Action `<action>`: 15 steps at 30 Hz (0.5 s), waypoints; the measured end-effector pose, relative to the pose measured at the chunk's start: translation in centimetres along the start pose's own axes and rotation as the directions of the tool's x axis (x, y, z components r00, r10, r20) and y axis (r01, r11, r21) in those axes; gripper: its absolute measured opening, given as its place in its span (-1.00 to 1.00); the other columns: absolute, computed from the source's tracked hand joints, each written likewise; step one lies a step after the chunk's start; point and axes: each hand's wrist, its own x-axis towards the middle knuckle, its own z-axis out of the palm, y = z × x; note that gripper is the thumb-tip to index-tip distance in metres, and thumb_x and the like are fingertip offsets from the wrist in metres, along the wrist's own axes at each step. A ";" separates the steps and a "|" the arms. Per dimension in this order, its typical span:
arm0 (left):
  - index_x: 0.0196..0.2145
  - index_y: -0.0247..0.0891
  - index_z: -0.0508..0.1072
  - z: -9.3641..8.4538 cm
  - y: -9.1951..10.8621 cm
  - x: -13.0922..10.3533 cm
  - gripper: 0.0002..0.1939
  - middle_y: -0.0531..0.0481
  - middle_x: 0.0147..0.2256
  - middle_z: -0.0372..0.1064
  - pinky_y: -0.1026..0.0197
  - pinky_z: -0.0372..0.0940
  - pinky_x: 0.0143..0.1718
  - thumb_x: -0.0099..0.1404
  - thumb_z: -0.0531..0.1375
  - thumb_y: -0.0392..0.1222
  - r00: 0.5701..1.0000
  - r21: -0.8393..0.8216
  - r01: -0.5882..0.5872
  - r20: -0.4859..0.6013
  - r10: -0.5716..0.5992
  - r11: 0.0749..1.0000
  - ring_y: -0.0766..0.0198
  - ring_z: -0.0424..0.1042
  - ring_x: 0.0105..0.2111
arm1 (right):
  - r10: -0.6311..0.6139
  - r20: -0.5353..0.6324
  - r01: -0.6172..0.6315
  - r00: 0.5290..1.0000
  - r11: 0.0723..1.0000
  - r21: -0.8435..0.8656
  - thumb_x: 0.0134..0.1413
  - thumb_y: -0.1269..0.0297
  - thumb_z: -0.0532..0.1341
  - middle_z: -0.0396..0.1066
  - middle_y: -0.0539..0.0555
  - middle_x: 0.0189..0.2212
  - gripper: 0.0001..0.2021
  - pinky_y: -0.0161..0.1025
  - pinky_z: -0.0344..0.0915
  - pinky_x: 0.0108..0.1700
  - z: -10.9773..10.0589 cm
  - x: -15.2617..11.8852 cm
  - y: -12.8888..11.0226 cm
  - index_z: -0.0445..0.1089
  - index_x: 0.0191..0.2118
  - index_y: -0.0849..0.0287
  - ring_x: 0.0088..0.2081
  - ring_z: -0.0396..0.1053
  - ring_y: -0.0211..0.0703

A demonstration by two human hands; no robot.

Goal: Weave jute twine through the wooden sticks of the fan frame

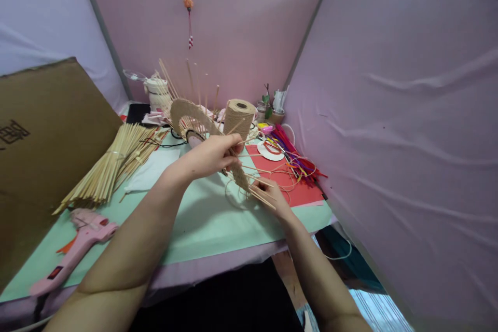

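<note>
A round piece of weaving [190, 109], tan twine worked around thin wooden sticks, is tilted upright over the table, its stick ends fanning outward. My left hand [218, 154] is closed on the woven band, with the thumb and fingers on either side of it. At the band's lower right end, my right hand [270, 194] is curled by the protruding sticks; its fingertips are partly hidden behind them. A large spool of twine [238, 116] stands just behind the weaving. Loose strands of twine [288, 176] trail to the right of my hands.
A bundle of wooden sticks [109, 166], a white sheet [153, 170] and a pink glue gun [75, 251] lie on the left. Red paper [307, 192], a white ring [268, 150] and colored pipe cleaners [291, 150] are on the right. A cardboard panel [50, 129] borders the left.
</note>
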 end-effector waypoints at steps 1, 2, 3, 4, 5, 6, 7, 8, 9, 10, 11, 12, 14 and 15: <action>-0.38 -0.21 0.22 0.2 -0.1 0.1 -0.91 0.13 -0.51 0.33 0.33 0.18 -0.46 0.19 0.13 -0.28 1.000 0.022 -0.005 0.007 0.004 1.000 0.36 0.36 -0.52 | -0.011 -0.009 0.011 1.000 1.000 -0.003 -0.05 -0.06 0.26 0.24 -0.06 -0.67 -0.58 -0.36 0.00 -0.54 0.5 0.3 0.3 0.26 -0.60 0.19 -0.60 0.09 -0.34; -0.38 -0.21 0.22 0.4 -0.2 0.2 -0.91 0.13 -0.51 0.33 0.32 0.17 -0.45 0.21 0.13 -0.26 1.000 0.045 -0.014 0.014 0.013 0.999 0.36 0.35 -0.52 | -0.018 -0.017 0.018 1.000 1.000 -0.008 -0.04 -0.06 0.26 0.25 -0.05 -0.67 -0.59 -0.35 0.01 -0.54 0.8 0.6 0.5 0.26 -0.60 0.19 -0.59 0.11 -0.33; -0.39 -0.22 0.23 0.7 -0.3 0.4 -0.91 0.12 -0.51 0.33 0.32 0.16 -0.44 0.22 0.13 -0.24 0.999 0.064 -0.026 0.020 0.025 0.998 0.35 0.35 -0.51 | -0.019 -0.018 0.019 1.000 1.000 -0.014 -0.04 -0.06 0.25 0.26 -0.05 -0.67 -0.59 -0.35 0.03 -0.54 0.9 0.7 0.7 0.26 -0.60 0.19 -0.59 0.13 -0.32; -0.39 -0.22 0.23 1.0 -0.5 0.6 -0.92 0.12 -0.51 0.32 0.32 0.16 -0.44 0.23 0.12 -0.24 0.999 0.080 -0.039 0.027 0.037 0.996 0.35 0.34 -0.51 | -0.020 -0.017 0.020 1.000 1.000 -0.021 -0.03 -0.06 0.25 0.27 -0.04 -0.66 -0.59 -0.35 0.04 -0.53 1.0 0.7 1.0 0.27 -0.60 0.19 -0.59 0.15 -0.31; -0.38 -0.22 0.24 1.3 -0.6 0.8 -0.92 0.11 -0.51 0.32 0.32 0.15 -0.43 0.23 0.13 -0.24 0.998 0.092 -0.053 0.032 0.050 0.994 0.35 0.34 -0.50 | -0.020 -0.013 0.020 1.000 0.999 -0.026 -0.03 -0.06 0.25 0.28 -0.03 -0.66 -0.59 -0.35 0.06 -0.52 0.9 0.7 1.2 0.28 -0.59 0.19 -0.58 0.17 -0.30; -0.38 -0.22 0.24 1.5 -0.7 0.9 -0.92 0.11 -0.50 0.32 0.32 0.15 -0.43 0.21 0.14 -0.26 0.998 0.100 -0.064 0.034 0.061 0.993 0.35 0.34 -0.50 | -0.022 -0.009 0.021 1.000 1.000 -0.022 -0.02 -0.06 0.25 0.30 -0.02 -0.64 -0.60 -0.34 0.08 -0.51 0.8 0.6 1.4 0.30 -0.58 0.20 -0.56 0.19 -0.29; -0.37 -0.22 0.25 1.6 -0.8 1.0 -0.91 0.11 -0.50 0.33 0.32 0.16 -0.43 0.19 0.15 -0.27 0.997 0.101 -0.070 0.031 0.068 0.992 0.36 0.34 -0.50 | -0.022 -0.007 0.022 1.000 1.000 -0.007 -0.02 -0.06 0.25 0.32 -0.01 -0.63 -0.60 -0.34 0.09 -0.50 0.7 0.5 1.6 0.31 -0.56 0.20 -0.55 0.20 -0.28; -0.37 -0.22 0.25 1.6 -0.8 1.0 -0.89 0.11 -0.50 0.33 0.33 0.16 -0.43 0.17 0.16 -0.28 0.997 0.099 -0.069 0.022 0.068 0.993 0.35 0.34 -0.49 | -0.023 -0.011 0.023 1.000 1.000 0.015 -0.01 -0.06 0.24 0.32 -0.01 -0.62 -0.61 -0.34 0.09 -0.50 0.6 0.4 1.7 0.32 -0.54 0.20 -0.55 0.20 -0.28; -0.36 -0.23 0.25 1.5 -0.8 1.0 -0.88 0.11 -0.49 0.33 0.33 0.17 -0.43 0.15 0.17 -0.30 0.998 0.091 -0.061 0.007 0.061 0.994 0.35 0.35 -0.49 | -0.021 -0.023 0.022 1.000 0.999 0.037 -0.01 -0.06 0.24 0.31 -0.02 -0.62 -0.61 -0.34 0.08 -0.51 0.5 0.3 1.7 0.32 -0.54 0.20 -0.56 0.18 -0.29; -0.37 -0.23 0.25 1.3 -0.6 0.9 -0.87 0.11 -0.49 0.34 0.33 0.18 -0.43 0.14 0.17 -0.31 0.999 0.074 -0.049 -0.015 0.050 0.996 0.35 0.36 -0.49 | -0.021 -0.041 0.023 0.999 0.998 0.053 -0.01 -0.06 0.25 0.29 -0.03 -0.63 -0.61 -0.34 0.06 -0.52 0.4 0.1 1.7 0.31 -0.54 0.19 -0.57 0.14 -0.31; -0.37 -0.22 0.25 1.0 -0.5 0.7 -0.87 0.12 -0.49 0.34 0.33 0.20 -0.44 0.14 0.17 -0.32 0.999 0.046 -0.034 -0.041 0.036 0.998 0.35 0.38 -0.48 | -0.022 -0.067 0.026 0.997 0.998 0.061 -0.01 -0.06 0.25 0.25 -0.05 -0.64 -0.61 -0.35 0.04 -0.53 0.2 0.0 1.6 0.31 -0.54 0.19 -0.58 0.11 -0.32; -0.37 -0.22 0.25 0.6 -0.4 0.5 -0.87 0.12 -0.49 0.35 0.32 0.21 -0.44 0.14 0.17 -0.31 0.997 0.009 -0.019 -0.069 0.019 1.000 0.35 0.39 -0.49 | -0.026 -0.097 0.032 0.995 0.998 0.060 -0.02 -0.05 0.25 0.21 -0.07 -0.65 -0.62 -0.35 0.03 -0.54 0.1 -0.2 1.4 0.31 -0.54 0.19 -0.59 0.08 -0.33; -0.37 -0.22 0.24 -0.2 -0.1 0.0 -0.87 0.12 -0.51 0.36 0.32 0.25 -0.46 0.14 0.18 -0.28 0.991 -0.089 0.005 -0.133 -0.017 0.996 0.34 0.42 -0.49 | -0.045 -0.158 0.053 0.986 0.997 0.050 -0.04 -0.03 0.26 0.17 -0.08 -0.66 -0.65 -0.35 0.04 -0.54 -0.2 -0.6 1.0 0.34 -0.53 0.18 -0.58 0.08 -0.32; -0.37 -0.21 0.24 -0.5 0.0 -0.2 -0.86 0.13 -0.52 0.36 0.31 0.26 -0.47 0.15 0.18 -0.26 0.986 -0.138 0.011 -0.162 -0.034 0.990 0.33 0.42 -0.50 | -0.058 -0.188 0.067 0.981 0.997 0.045 -0.04 -0.02 0.27 0.18 -0.07 -0.65 -0.67 -0.35 0.07 -0.52 -0.4 -0.8 0.7 0.35 -0.52 0.17 -0.56 0.11 -0.30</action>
